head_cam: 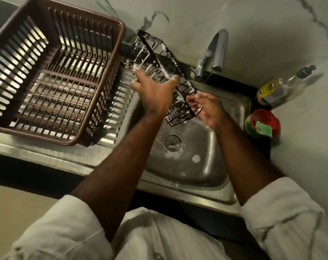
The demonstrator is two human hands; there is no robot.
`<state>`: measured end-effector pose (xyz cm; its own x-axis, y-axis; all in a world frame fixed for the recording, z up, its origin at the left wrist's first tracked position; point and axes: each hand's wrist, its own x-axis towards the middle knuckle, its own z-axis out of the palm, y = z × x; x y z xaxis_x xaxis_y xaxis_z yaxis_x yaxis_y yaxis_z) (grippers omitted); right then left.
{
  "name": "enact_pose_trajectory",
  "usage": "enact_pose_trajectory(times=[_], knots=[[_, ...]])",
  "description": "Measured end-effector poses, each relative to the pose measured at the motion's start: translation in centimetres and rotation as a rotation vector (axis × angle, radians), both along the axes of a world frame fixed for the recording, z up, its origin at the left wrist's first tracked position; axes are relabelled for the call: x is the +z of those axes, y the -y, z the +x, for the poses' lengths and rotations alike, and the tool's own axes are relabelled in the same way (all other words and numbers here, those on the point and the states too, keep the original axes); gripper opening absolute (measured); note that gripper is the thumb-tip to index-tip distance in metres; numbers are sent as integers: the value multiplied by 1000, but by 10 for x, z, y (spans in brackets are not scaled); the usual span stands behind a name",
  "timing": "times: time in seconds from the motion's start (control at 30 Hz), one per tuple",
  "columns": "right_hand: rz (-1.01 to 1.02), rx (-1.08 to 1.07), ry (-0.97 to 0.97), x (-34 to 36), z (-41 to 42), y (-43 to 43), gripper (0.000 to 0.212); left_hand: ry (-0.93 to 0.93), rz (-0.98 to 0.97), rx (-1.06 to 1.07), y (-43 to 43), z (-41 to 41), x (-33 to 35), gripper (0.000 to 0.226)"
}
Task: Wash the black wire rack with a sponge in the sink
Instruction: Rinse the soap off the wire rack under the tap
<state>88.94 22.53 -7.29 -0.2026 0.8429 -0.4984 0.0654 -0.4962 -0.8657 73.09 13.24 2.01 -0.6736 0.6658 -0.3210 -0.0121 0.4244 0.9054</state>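
The black wire rack (155,59), streaked with white soap foam, hangs tilted above the steel sink (195,166), running from upper left to lower right. My left hand (155,91) grips its middle, thumb and fingers curled round the wires. My right hand (208,107) holds the rack's lower right end, fingers among the wires. A green sponge (263,128) lies in a red bowl (272,117) on the counter to the right of the sink. Neither hand holds the sponge.
A brown plastic dish basket (95,113) sits on the ribbed drainboard at left. The chrome tap (213,51) rises behind the sink, close to the rack. A clear soap pump bottle (283,87) lies at right. Foam blobs dot the basin near the drain (172,142).
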Motion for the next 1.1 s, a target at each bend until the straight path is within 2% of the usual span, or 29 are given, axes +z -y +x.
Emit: enact_pose_trajectory(times=[0.1,0.27,0.37,0.47,0.57,0.67,0.77,0.97,1.1], knots=[[1,-15,21,-3,-17,-25,16,-2,69,21,-18,1,-2,114],[-62,-38,-52,-12,-25,-35,30,-57,92,31,-24,7,-4,117],[-117,70,-181,-19,-20,-25,43,-83,115,54,-19,1,1,117],[-119,196,-222,-18,-9,-20,61,-82,128,42,-14,-4,3,115],[-87,268,-275,-15,1,-17,68,-66,102,18,-13,-10,6,113],[-33,242,-298,-5,6,-13,64,-87,55,-21,-16,-18,9,110],[24,197,-275,4,0,-4,47,-92,21,-58,-15,-21,12,108],[172,121,84,-3,-16,7,30,-100,-64,-106,-5,-18,14,111],[206,53,219,12,-24,7,5,-67,-95,-132,2,-13,11,111]])
